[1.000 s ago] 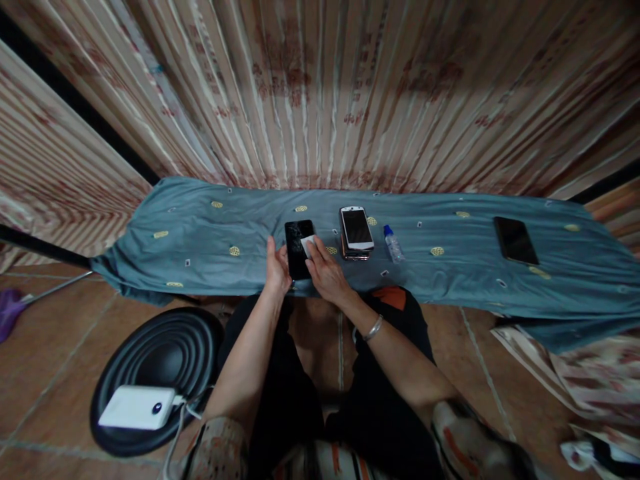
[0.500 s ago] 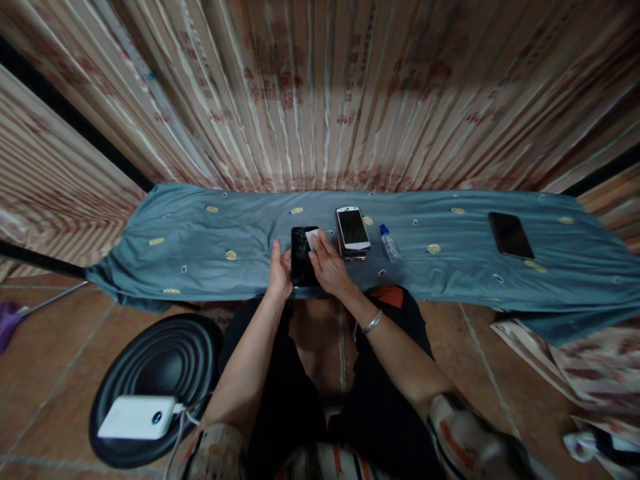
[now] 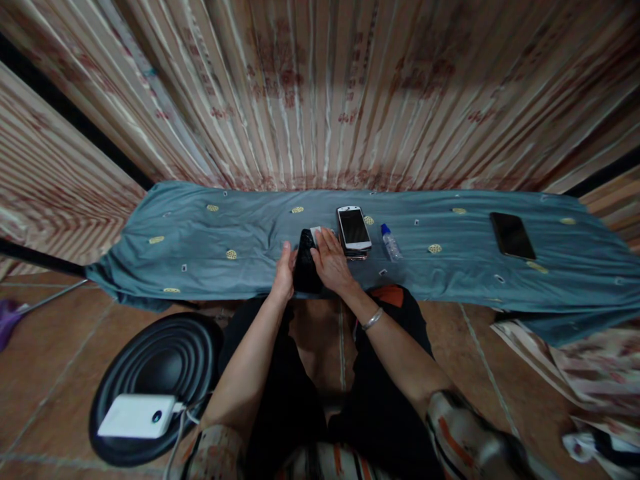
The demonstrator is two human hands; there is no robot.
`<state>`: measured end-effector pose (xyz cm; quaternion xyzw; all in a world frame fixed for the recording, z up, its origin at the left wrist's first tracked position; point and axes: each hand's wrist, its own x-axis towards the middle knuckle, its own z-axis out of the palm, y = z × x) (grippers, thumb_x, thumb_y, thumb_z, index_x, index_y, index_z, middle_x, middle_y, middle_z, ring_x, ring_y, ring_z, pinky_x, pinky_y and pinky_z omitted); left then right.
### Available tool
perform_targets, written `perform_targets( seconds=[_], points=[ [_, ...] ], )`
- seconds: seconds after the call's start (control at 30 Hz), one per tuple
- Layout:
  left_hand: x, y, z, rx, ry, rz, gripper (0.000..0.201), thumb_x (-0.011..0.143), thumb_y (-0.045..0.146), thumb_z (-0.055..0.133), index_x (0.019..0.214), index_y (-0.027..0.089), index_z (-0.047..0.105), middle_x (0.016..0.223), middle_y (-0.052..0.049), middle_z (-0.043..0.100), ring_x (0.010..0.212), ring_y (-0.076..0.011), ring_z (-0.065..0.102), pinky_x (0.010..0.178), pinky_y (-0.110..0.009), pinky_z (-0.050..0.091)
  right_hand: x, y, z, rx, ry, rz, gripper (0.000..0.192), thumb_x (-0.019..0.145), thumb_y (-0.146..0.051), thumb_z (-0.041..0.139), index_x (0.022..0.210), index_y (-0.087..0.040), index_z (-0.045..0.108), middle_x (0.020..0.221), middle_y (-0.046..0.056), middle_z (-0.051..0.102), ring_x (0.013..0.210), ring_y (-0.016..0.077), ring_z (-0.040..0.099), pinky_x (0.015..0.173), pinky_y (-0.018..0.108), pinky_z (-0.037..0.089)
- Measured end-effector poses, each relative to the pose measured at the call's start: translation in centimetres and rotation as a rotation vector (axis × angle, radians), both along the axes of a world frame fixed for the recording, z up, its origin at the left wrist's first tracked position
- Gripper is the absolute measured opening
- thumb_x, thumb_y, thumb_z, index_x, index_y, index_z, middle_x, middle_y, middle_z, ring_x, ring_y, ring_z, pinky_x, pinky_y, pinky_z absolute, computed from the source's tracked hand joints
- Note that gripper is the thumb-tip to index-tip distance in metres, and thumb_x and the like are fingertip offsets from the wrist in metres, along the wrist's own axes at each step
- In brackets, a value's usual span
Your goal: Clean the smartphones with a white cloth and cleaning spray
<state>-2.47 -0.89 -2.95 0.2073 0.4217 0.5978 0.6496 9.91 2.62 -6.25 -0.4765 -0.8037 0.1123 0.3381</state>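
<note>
A black phone (image 3: 304,270) with a cracked screen lies near the front edge of a table covered by a teal cloth (image 3: 200,247). My left hand (image 3: 285,277) grips the phone's left edge. My right hand (image 3: 333,263) rests flat on the phone and presses a small white cloth pad (image 3: 316,233) near its top right corner. Most of the screen is hidden under my right hand.
A white phone (image 3: 354,228) sits on a stack of phones right of my hands, then a small clear bottle (image 3: 391,243) with a blue cap. Another black phone (image 3: 513,235) lies far right. On the floor left, a white power bank (image 3: 136,417) rests on a black round stool (image 3: 165,360).
My right hand has slid the white pad up the black phone, from its middle to its top right corner. The left hand has kept its hold on the phone's left edge.
</note>
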Motion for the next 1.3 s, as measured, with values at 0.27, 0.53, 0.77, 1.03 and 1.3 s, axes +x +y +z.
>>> perform_targets(
  seconds=[0.27, 0.53, 0.77, 1.03, 1.3],
  points=[
    [0.0, 0.1, -1.4, 0.055, 0.127, 0.062, 0.06, 0.073, 0.066, 0.067, 0.099, 0.012, 0.074, 0.098, -0.012, 0.077, 0.114, -0.0323, 0.065, 0.099, -0.04, 0.05, -0.1, 0.1, 0.7, 0.002, -0.038, 0.031, 0.054, 0.101, -0.035, 0.031, 0.145, -0.005, 0.042, 0.15, 0.02, 0.045, 0.145, 0.0271, 0.033, 0.12, 0.05, 0.026],
    [0.2, 0.3, -2.0, 0.043, 0.068, 0.133, 0.05, 0.076, 0.054, 0.071, 0.11, 0.017, 0.072, 0.105, -0.009, 0.076, 0.119, -0.0283, 0.063, 0.102, -0.038, 0.049, -0.2, 0.4, 1.4, 0.001, -0.065, 0.095, 0.052, 0.101, -0.036, 0.032, 0.146, -0.012, 0.042, 0.15, 0.016, 0.046, 0.143, 0.025, 0.037, 0.118, 0.047, 0.029],
    [0.0, 0.2, -1.2, 0.069, 0.07, 0.104, 0.056, 0.075, 0.062, 0.067, 0.101, 0.012, 0.074, 0.095, -0.011, 0.077, 0.111, -0.031, 0.067, 0.099, -0.04, 0.051, 0.4, 1.0, 1.5, 0.005, -0.059, 0.055, 0.052, 0.102, -0.036, 0.027, 0.145, -0.011, 0.044, 0.147, 0.016, 0.05, 0.14, 0.0257, 0.041, 0.118, 0.048, 0.03],
    [-0.1, 0.2, 0.0, 0.052, -0.006, 0.068, 0.059, 0.079, 0.065, 0.06, 0.102, 0.013, 0.073, 0.091, -0.011, 0.077, 0.101, -0.0312, 0.071, 0.091, -0.039, 0.055, 0.6, 1.1, 0.8, -0.047, 0.0, 0.031, 0.055, 0.102, -0.037, 0.028, 0.148, -0.01, 0.04, 0.152, 0.016, 0.044, 0.144, 0.0256, 0.036, 0.12, 0.049, 0.027],
    [-0.2, 0.1, 0.6, 0.044, -0.042, 0.051, 0.061, 0.085, 0.068, 0.047, 0.101, 0.014, 0.072, 0.092, -0.011, 0.077, 0.1, -0.031, 0.071, 0.085, -0.039, 0.058, 0.0, 0.3, 0.9, -0.092, 0.026, 0.048, 0.058, 0.102, -0.035, 0.03, 0.151, -0.006, 0.031, 0.158, 0.018, 0.032, 0.149, 0.0241, 0.025, 0.122, 0.046, 0.025]
  ],
)
